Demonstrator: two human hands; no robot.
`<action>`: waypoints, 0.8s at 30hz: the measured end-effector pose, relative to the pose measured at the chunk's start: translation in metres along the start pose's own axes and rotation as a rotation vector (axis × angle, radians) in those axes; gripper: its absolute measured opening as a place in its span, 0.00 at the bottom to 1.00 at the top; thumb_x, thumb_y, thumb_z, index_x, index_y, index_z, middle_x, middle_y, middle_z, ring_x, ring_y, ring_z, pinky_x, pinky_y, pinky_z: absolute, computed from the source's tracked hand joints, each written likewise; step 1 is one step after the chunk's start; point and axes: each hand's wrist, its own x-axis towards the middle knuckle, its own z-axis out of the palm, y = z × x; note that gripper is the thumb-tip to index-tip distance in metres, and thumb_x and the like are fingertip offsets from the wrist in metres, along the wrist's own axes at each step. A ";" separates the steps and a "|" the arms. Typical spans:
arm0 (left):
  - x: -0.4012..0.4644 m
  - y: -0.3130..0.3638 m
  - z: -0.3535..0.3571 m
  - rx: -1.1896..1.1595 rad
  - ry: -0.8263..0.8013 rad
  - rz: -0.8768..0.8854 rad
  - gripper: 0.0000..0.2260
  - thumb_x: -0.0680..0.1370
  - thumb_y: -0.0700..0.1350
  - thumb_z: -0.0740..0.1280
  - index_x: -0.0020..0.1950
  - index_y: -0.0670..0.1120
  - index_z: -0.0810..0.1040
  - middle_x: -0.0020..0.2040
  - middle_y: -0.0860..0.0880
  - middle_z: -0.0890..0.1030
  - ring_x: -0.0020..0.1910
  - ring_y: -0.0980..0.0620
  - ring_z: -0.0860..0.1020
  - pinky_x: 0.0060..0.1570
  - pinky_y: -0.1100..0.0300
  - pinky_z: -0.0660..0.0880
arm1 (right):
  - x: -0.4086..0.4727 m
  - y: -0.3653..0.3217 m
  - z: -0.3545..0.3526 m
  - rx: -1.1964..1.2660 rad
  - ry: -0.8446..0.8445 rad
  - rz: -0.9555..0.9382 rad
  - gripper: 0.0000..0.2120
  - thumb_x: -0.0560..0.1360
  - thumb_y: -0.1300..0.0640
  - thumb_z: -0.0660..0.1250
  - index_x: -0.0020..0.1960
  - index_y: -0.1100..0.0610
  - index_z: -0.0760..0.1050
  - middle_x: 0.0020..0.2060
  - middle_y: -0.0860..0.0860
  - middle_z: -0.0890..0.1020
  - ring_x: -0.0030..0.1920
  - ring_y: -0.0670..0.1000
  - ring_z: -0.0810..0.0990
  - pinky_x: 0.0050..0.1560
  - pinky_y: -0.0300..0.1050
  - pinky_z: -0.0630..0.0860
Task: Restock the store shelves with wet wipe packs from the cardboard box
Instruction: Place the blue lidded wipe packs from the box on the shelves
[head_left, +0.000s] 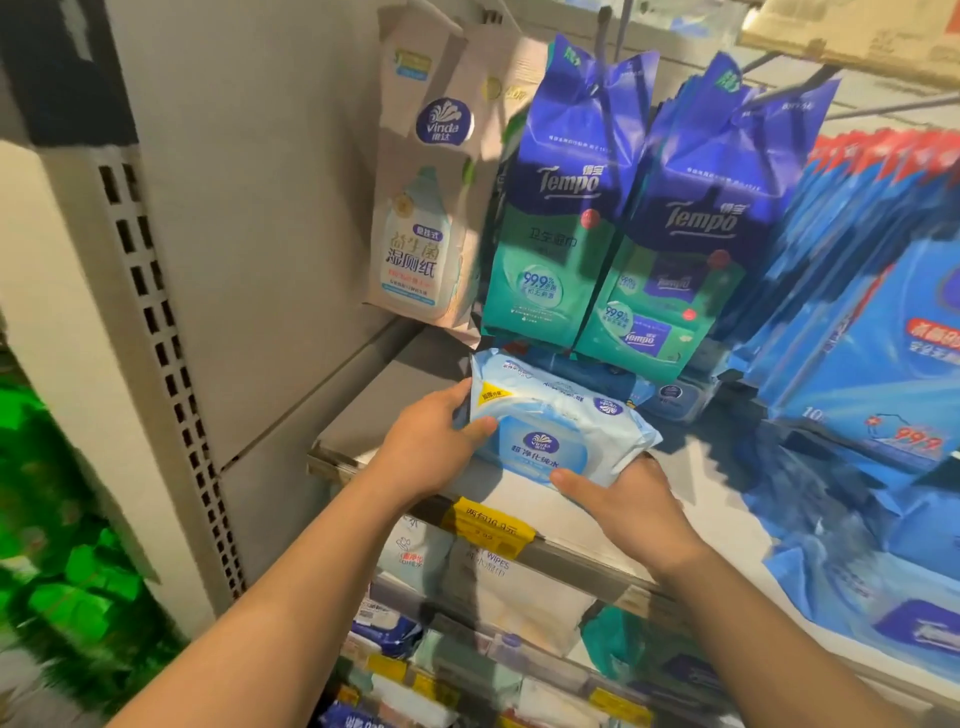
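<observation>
1. nearest, the lower shelves (519, 670) hold mixed wipe packs behind yellow price tags.
2. above them, the left hand (431, 447) and right hand (628, 506) both grip a pale blue wet wipe pack (558, 428), thumbs on top, fingers curled under its ends (the cardboard box is out of view).
3. the pack hovers just over the front of the grey shelf (358, 415), tilted, not yet set down.
4. behind it stand two tempo packs (608, 234), with a beige vinda pack (431, 208) hanging to their left.
5. risk: pushed too far back, the pack could knock the tempo packs over; released at the lip, it could slide off onto the shelves below.
</observation>
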 end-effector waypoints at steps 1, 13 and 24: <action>-0.004 -0.001 -0.002 -0.035 0.038 -0.017 0.23 0.82 0.54 0.67 0.76 0.56 0.71 0.70 0.55 0.78 0.68 0.53 0.76 0.65 0.51 0.75 | -0.004 -0.002 0.000 -0.129 -0.005 0.056 0.36 0.67 0.24 0.66 0.70 0.38 0.70 0.65 0.45 0.77 0.67 0.54 0.74 0.65 0.56 0.73; -0.092 0.013 -0.013 -0.017 0.193 0.064 0.31 0.81 0.64 0.60 0.82 0.54 0.61 0.77 0.54 0.70 0.69 0.56 0.71 0.64 0.61 0.64 | -0.070 -0.017 -0.016 -0.239 0.039 0.216 0.35 0.79 0.29 0.52 0.76 0.50 0.66 0.74 0.53 0.72 0.73 0.59 0.70 0.69 0.59 0.63; -0.232 0.025 0.019 0.189 0.110 0.038 0.38 0.75 0.72 0.54 0.81 0.56 0.62 0.76 0.51 0.70 0.72 0.48 0.69 0.71 0.54 0.65 | -0.205 0.007 -0.010 0.020 0.026 -0.146 0.26 0.82 0.40 0.59 0.76 0.51 0.72 0.76 0.49 0.72 0.78 0.50 0.65 0.80 0.51 0.57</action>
